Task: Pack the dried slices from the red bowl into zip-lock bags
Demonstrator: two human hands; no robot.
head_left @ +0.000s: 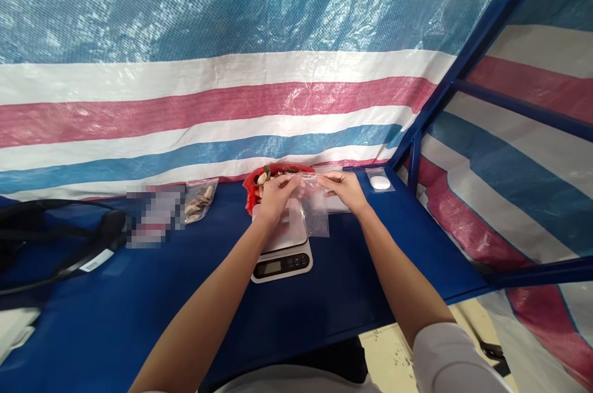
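Observation:
Between my hands hangs a clear plastic zip bag (317, 215), gripped along its top edge. My left hand (278, 192) pinches the bag's upper left side, above the plate of a white kitchen scale (283, 264). On the upper right side, my right hand (345, 188) closes its fingertips on the same bag. No contents can be made out inside it. Behind my left hand lies an open red bag (251, 192) of pale and brown dried pieces, partly hidden. The scale's display looks blank.
Left of the scale, a clear bag of brownish dried pieces (200, 200) lies beside a blurred-out packet (155, 217). A black strap-like item (92, 238) sits at far left. A white mouse-shaped object (380, 182) rests at back right. Striped sheeting (208, 22) and blue frame bars (519, 109) enclose the blue table (352, 294).

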